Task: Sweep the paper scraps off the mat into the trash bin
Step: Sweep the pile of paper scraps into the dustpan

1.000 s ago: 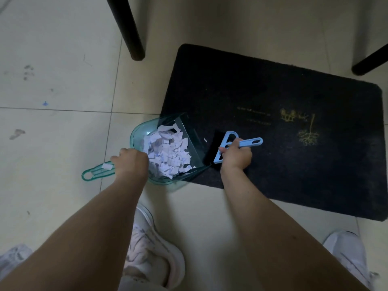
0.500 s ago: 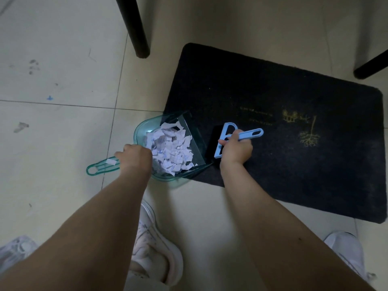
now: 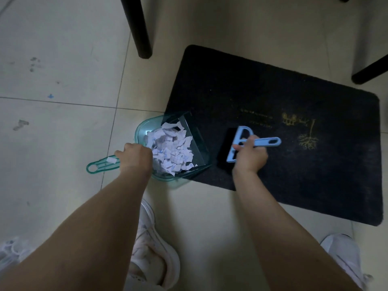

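Two hands are at work near the centre of the frame. Left hand [image 3: 136, 157] is curled round the handle of a teal translucent dustpan [image 3: 147, 131], gripping where the handle meets the pan; the handle's looped end sticks out toward the left of the frame with one small white scrap stuck on it. Dustpan body sits on the tiled floor [image 3: 63, 133] with its open front lip overlapping the lower-left edge of the black mat [image 3: 294, 164]. Paper scraps [image 3: 171, 153], white with faint blue marks, lie heaped inside the pan, filling most of it. Right hand [image 3: 251, 157] grips the light blue hand brush [image 3: 241, 143], fingers wrapped round the neck of its handle; the handle's slotted end points to the right of the frame, and the dark bristle block faces the dustpan, just beside its lip, over the mat. Whether the bristles touch the mat cannot be told. Mat surface carries a faint yellow printed design right of centre; no loose scraps can be made out on it in this dim light. One black furniture leg [image 3: 138, 28] stands at upper centre, another [image 3: 369, 70] enters at the upper right edge. White shoes [image 3: 151, 248] show along the bottom of the frame. Trash bin is not in view.
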